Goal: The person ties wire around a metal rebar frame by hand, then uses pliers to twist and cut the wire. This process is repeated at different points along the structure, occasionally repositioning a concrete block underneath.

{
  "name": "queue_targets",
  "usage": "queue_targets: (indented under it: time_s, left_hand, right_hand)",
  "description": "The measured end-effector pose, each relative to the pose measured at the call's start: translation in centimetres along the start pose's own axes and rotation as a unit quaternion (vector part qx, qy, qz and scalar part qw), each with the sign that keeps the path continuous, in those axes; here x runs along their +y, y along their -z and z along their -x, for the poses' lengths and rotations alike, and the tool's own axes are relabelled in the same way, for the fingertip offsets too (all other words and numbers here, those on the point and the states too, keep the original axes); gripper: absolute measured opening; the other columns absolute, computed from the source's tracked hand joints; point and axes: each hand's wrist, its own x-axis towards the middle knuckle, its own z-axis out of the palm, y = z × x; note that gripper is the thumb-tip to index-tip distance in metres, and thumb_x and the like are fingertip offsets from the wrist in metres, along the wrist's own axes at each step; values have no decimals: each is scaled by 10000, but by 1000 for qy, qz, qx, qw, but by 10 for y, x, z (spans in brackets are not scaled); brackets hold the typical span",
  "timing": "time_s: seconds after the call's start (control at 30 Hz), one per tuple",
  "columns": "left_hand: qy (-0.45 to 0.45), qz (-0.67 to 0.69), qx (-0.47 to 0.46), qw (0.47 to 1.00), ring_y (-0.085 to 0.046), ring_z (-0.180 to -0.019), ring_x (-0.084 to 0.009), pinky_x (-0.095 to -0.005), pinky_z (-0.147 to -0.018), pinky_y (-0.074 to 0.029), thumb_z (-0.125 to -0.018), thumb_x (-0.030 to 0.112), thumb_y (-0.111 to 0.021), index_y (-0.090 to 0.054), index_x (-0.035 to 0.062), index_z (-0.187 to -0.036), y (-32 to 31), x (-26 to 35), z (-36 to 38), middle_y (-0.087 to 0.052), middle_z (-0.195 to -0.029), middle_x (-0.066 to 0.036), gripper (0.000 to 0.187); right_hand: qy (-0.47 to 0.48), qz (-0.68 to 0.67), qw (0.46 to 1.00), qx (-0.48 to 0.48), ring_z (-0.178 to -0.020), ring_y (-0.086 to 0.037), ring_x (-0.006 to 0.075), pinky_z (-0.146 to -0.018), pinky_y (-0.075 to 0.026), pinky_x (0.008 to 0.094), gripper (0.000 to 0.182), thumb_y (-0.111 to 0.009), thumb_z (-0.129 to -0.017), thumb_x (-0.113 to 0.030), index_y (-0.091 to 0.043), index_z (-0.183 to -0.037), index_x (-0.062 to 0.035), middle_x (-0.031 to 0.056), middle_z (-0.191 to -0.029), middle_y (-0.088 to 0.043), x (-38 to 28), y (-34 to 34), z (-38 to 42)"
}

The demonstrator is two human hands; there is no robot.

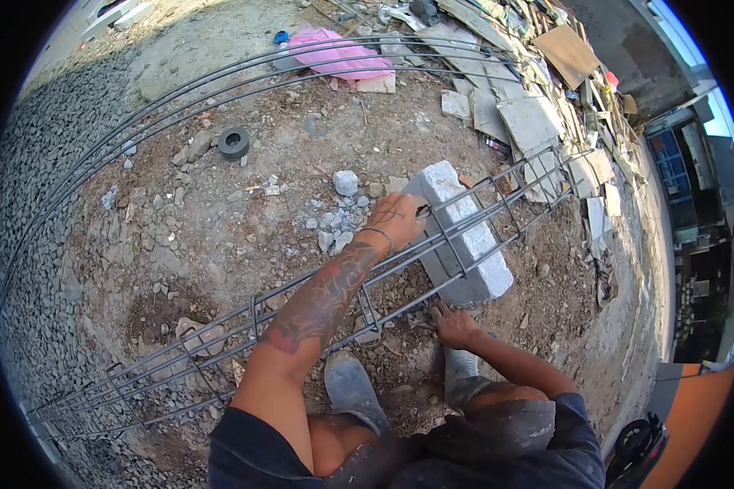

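A long steel rebar cage (pixel 365 295) with square stirrups runs from lower left to upper right, its right part lying over a pale concrete block (pixel 483 254). My left hand (pixel 395 217) reaches across the cage, fingers closed at the block's near-left side. A small dark bit shows at its fingertips, but I cannot tell what it is. Low beside the block's near end, my right hand (pixel 458 328) is bent with its fingers drawn together close to the cage's lower bar. What lies under those fingers is mostly hidden. My boots (pixel 352 381) stand just below the cage.
Loose rebar rods (pixel 220 75) arc across the back. Gravel (pixel 49 196) covers the left side. A dark tape-like ring (pixel 233 143), broken stones (pixel 331 222) and a pink plastic sheet (pixel 338 54) lie on the dirt. Broken boards (pixel 530 122) pile up at the back right.
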Motion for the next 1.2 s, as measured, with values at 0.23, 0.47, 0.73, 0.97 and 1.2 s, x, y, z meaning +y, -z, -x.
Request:
queue_targets:
  time_s: [0.23,0.47,0.73,0.97,1.2]
  left_hand:
    - [-24,-40,171,984,-599,-893,-338,-393,-800,-464,-704,296,-634,-611,-40,-947,15,39,9,-626,-874,-205,415]
    - [-256,-52,-204,944,-634,-760,-320,-376,-736,-489,-581,488,-707,-663,-10,-710,-8,156,40,-618,-683,-169,516]
    - [-269,-202,131,932,-600,-768,-213,-373,-810,-432,-770,188,-538,-603,77,-766,-152,216,15,-604,-720,-39,128]
    - [-270,49,168,947,-600,-616,-306,-439,-918,-361,-719,148,-562,-550,22,-755,-51,142,33,-570,-582,-138,132]
    - [-90,9,198,976,-597,-663,-339,-411,-803,-372,-740,220,-636,-538,-11,-857,7,107,-4,-605,-643,-167,277]
  right_hand:
    - [48,-173,983,-33,-816,-587,384,-708,-469,456,351,-516,-779,-96,-428,-1112,-34,196,-882,-602,4,74,69]
    - [-150,-361,920,16,-733,-601,211,-679,-472,341,352,-501,-755,-38,-443,-1100,3,106,-818,-619,-7,183,128]
    - [-239,-564,790,-19,-415,-502,115,-348,-367,221,392,-485,-740,-246,-511,-988,57,203,-716,-631,9,221,153]
    - [-137,-791,595,40,-356,-486,161,-294,-374,210,852,-395,-819,-652,-393,-1240,88,414,-951,-542,47,224,133]
    - [207,-522,716,415,-1060,-502,247,-924,-380,383,820,-499,-784,-678,-367,-1258,-22,151,-1151,-501,28,228,16]
